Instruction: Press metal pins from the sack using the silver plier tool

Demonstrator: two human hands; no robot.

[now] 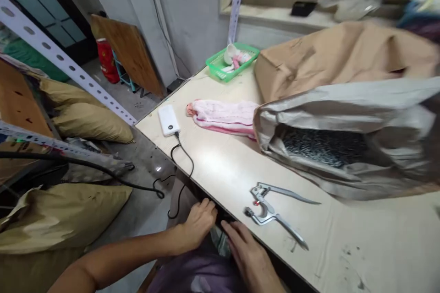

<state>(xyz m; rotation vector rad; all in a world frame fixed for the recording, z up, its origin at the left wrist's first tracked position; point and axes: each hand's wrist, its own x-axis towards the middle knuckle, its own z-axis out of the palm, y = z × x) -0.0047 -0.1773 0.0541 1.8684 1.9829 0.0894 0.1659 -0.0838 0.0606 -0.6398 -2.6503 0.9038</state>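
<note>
Both hands are low at the near edge of the pale tabletop [223, 165]. My left hand [201, 222] is closed, its fingers curled at the edge; what they hold, if anything, is hidden. My right hand [249, 256] lies just right of it, fingers stretched toward the dark gap under the edge. Between the hands hangs something clear and greenish, like a plastic bag [220, 241]. On the table, closest to my right hand, lies a metal hand press plier [270, 210] with its handles spread.
A white power bank [168, 120] with a black cable lies near the left corner. Behind are a pink-white cloth [223, 115] and a green basket [217, 71]. A large paper sack [343, 96] of small dark metal pieces [319, 144] stands right. Sacks [62, 215] fill the floor left.
</note>
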